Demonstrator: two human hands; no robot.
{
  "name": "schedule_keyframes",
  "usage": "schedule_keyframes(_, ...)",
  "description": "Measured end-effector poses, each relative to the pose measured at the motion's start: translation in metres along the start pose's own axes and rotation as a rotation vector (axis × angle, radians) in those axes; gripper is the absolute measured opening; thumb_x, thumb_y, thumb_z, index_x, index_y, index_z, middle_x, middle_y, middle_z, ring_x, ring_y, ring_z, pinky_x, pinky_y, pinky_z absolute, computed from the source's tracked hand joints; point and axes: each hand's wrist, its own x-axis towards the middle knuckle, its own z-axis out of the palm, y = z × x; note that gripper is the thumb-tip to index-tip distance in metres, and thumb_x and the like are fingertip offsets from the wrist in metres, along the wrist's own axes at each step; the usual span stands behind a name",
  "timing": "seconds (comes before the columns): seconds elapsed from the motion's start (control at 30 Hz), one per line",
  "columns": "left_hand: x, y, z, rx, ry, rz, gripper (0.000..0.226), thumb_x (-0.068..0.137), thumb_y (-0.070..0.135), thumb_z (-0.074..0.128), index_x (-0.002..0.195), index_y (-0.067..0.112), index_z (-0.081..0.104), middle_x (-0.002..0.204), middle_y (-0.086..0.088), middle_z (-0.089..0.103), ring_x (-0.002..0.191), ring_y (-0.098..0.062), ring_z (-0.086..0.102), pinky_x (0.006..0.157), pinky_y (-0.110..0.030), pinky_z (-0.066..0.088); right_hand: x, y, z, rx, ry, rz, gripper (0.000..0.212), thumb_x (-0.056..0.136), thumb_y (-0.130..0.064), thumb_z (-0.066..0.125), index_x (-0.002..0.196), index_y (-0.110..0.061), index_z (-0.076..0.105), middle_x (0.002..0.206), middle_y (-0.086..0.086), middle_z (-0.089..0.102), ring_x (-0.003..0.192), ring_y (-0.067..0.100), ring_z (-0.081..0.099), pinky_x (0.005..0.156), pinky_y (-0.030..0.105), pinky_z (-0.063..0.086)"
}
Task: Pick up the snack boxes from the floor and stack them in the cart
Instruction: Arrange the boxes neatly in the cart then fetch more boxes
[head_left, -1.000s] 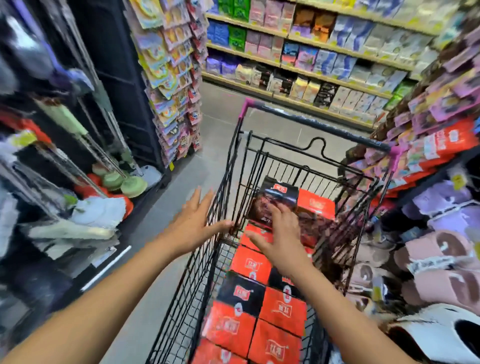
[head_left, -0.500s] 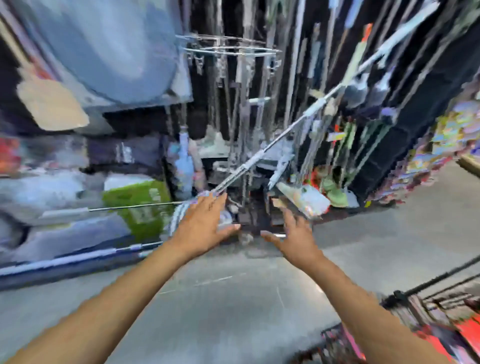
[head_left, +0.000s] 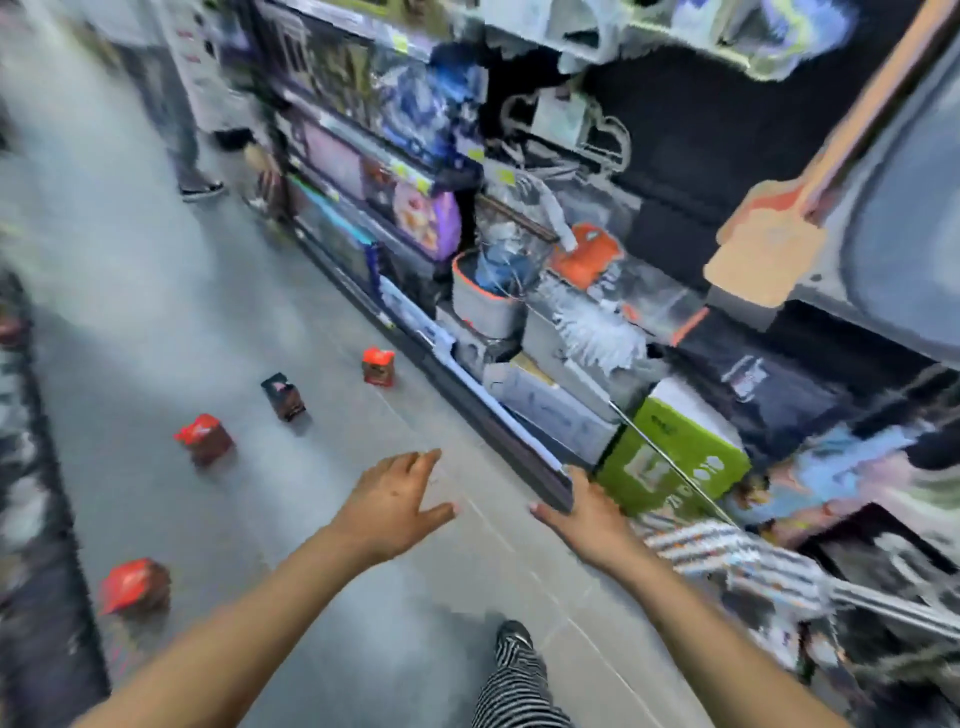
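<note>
Left hand (head_left: 395, 506) & right hand (head_left: 587, 514): grip wide, empty. Crouch low, approach box (head_left: 205, 439) on floor (head_left: 311, 519) squarely, clasp sides w/ both hands.

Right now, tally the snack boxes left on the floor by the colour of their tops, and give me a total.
Red-topped snack boxes: 3
Black-topped snack box: 1
Total: 4
</note>
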Motion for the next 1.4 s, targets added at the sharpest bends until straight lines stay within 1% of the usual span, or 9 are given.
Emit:
schedule_keyframes(0.2,0.019,-0.107,-0.013,-0.072,0.009,-0.358,0.112,0.058,0.085,0.015,0.148,0.019,0.026,0.149,-0.009,0.037,0.135,-0.027,0.036,0.111,-0.036,0.03,0.095,-0.091,0.037,-0.038,-0.218,-0.141,0.079,0.086,-0.053,0.061,0.148,-0.018,0.026,0.147,0.017,0.039,0.136,0.032,0.037,0.109,0.035,0.033)
schedule_keyframes(0.3,0.051,-0.144,-0.024,-0.12,0.01,-0.447,0.099,0.073,0.079,0.035,0.149,0.016,0.025,0.151,-0.01,0.034,0.137,-0.026,0.034,0.111,-0.032,0.027,0.159,-0.126,0.05,-0.035,-0.308,-0.165,0.079,0.086,-0.054,0.061,0.147,-0.02,0.025,0.145,0.018,0.04,0.134,0.033,0.038,0.107,0.036,0.035)
schedule_keyframes(0.4,0.099,-0.186,-0.032,-0.098,-0.028,-0.502,0.077,0.09,0.057,0.049,0.149,0.015,0.023,0.151,-0.008,0.033,0.136,-0.024,0.034,0.108,-0.026,0.024,0.236,-0.162,0.053,-0.061,-0.423,-0.178,0.078,0.088,-0.053,0.059,0.148,-0.02,0.023,0.144,0.017,0.043,0.131,0.032,0.043,0.098,0.031,0.039)
schedule_keyframes(0.47,0.141,-0.213,-0.042,-0.056,-0.073,-0.546,0.078,0.09,0.062,0.044,0.149,0.017,0.022,0.15,-0.006,0.034,0.134,-0.023,0.036,0.107,-0.026,0.025,0.289,-0.188,0.051,-0.078,-0.478,-0.175,0.077,0.09,-0.051,0.058,0.15,-0.019,0.021,0.145,0.015,0.043,0.13,0.03,0.046,0.092,0.027,0.038)
schedule_keyframes(0.63,0.251,-0.275,-0.082,0.004,-0.192,-0.579,0.087,0.078,0.075,0.03,0.148,0.022,0.024,0.147,-0.003,0.037,0.132,-0.022,0.039,0.104,-0.03,0.032,0.415,-0.261,0.038,-0.139,-0.535,-0.182,0.077,0.088,-0.056,0.056,0.148,-0.02,0.024,0.143,0.016,0.042,0.131,0.031,0.043,0.1,0.033,0.039)
schedule_keyframes(0.93,0.39,-0.422,-0.135,-0.024,-0.073,-0.622,0.07,0.088,0.059,0.049,0.145,0.021,0.033,0.144,-0.003,0.042,0.131,-0.023,0.041,0.104,-0.032,0.035,0.589,-0.403,0.061,-0.319,-0.563,-0.253,0.077,0.086,-0.057,0.058,0.147,-0.022,0.026,0.143,0.015,0.045,0.129,0.03,0.046,0.101,0.034,0.042)
schedule_keyframes(1.07,0.443,-0.498,-0.128,-0.033,-0.101,-0.646,0.069,0.088,0.06,0.047,0.145,0.023,0.032,0.142,-0.002,0.044,0.13,-0.022,0.041,0.102,-0.033,0.036,0.66,-0.448,0.095,-0.319,-0.573,-0.241,0.072,0.09,-0.049,0.058,0.149,-0.022,0.026,0.146,0.012,0.043,0.132,0.029,0.044,0.1,0.029,0.038)
schedule_keyframes(1.23,0.515,-0.591,-0.09,-0.03,-0.151,-0.656,0.069,0.087,0.065,0.041,0.144,0.027,0.033,0.141,0.003,0.044,0.126,-0.019,0.045,0.097,-0.032,0.037,0.757,-0.47,0.161,-0.286,-0.56,-0.173,0.066,0.089,-0.05,0.059,0.143,-0.021,0.035,0.137,0.013,0.052,0.125,0.029,0.051,0.096,0.03,0.042)
schedule_keyframes(1.4,0.595,-0.696,0.002,-0.107,-0.094,-0.699,0.1,0.058,0.078,0.016,0.141,0.025,0.035,0.136,0.0,0.046,0.125,-0.023,0.045,0.099,-0.035,0.039,0.878,-0.441,0.267,-0.351,-0.509,-0.153,0.063,0.08,-0.058,0.063,0.129,-0.022,0.045,0.121,0.012,0.06,0.111,0.029,0.058,0.09,0.034,0.049)
